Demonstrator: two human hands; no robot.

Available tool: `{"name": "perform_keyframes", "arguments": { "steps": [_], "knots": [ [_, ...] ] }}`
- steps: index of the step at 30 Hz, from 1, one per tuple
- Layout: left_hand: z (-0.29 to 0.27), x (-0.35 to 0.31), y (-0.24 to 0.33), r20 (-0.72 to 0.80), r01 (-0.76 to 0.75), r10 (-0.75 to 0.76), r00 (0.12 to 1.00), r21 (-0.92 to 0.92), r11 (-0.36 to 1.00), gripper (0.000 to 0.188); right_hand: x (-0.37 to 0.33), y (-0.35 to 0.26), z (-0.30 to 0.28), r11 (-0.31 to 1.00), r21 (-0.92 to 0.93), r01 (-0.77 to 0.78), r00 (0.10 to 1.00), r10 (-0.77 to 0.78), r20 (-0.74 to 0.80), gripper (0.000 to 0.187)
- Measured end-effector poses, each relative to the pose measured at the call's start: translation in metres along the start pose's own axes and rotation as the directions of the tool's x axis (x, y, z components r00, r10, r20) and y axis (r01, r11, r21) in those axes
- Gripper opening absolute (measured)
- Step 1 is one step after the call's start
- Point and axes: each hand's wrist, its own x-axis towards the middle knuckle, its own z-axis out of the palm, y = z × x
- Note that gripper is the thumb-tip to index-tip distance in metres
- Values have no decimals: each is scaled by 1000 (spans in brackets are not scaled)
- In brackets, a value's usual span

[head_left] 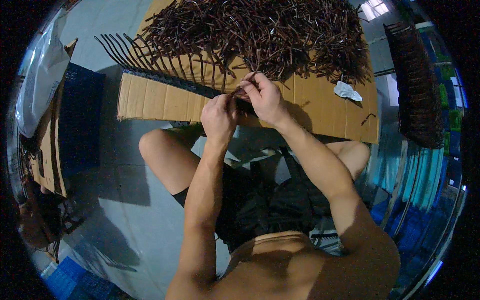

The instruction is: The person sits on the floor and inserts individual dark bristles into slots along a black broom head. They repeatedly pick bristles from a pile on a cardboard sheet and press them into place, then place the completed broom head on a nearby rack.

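A dark narrow bar lies along the near side of a cardboard-topped surface, with a row of thin dark brown stick-like pieces standing out from it. At the bar's right part my two hands meet. My left hand is closed, its fingertips pinched together by the bar; what they grip is hidden. My right hand pinches a thin brown stick-like piece between thumb and fingers. Beyond the hands spreads a large tangled heap of similar brown pieces.
A crumpled white paper and one loose brown piece lie at the right of the cardboard. Farther right hangs a dense row of brown pieces. At left stand a blue panel and a clear plastic bag.
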Motion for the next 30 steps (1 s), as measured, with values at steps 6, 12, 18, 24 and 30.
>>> {"name": "perform_keyframes", "arguments": {
  "steps": [6,12,18,24,30],
  "knots": [
    [3,0,2,-114,-42,41,993,-3,999,10,-3,-12,0,984,138,-113,994,112,16,11],
    [4,-3,-3,-43,24,-24,999,6,1000,11,1,-22,-2,975,-170,141,985,-120,127,15],
    [-4,0,-8,-179,225,-207,962,87,970,18,47,-29,-31,909,-387,-154,973,208,101,28],
    [-1,0,-4,-154,101,-120,981,-128,987,17,65,17,-38,747,-652,-131,990,129,-51,25],
    [-1,0,-5,-154,29,-28,988,8,1000,13,28,-24,-18,898,27,-439,898,439,-8,15]
  ]
}}
